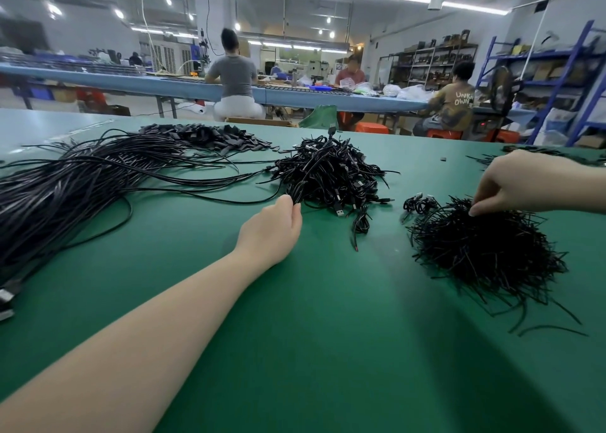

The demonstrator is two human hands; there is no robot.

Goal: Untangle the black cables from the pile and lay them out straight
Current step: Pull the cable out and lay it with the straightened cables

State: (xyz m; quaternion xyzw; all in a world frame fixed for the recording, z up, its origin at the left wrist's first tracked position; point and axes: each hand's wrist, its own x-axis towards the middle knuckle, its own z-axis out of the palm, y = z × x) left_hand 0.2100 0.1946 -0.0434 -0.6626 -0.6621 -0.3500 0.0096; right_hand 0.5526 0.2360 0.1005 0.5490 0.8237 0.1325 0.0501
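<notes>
Head view: both hands at cable piles.
Left hand (pixel 273 226) pinches tangled pile (pixel 328 173) edge; right hand (pixel 521 183) fingertips pinch short-wire heap (pixel 485 252); bare green mat (pixel 328 334) near.

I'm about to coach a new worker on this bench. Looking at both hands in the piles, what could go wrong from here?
1. The left hand holds strands at the edge of the tangled USB cable pile; pulling could drag the whole knot along.
2. The right hand pinches into the short wire heap, so loose pieces may scatter across the green mat.
</notes>
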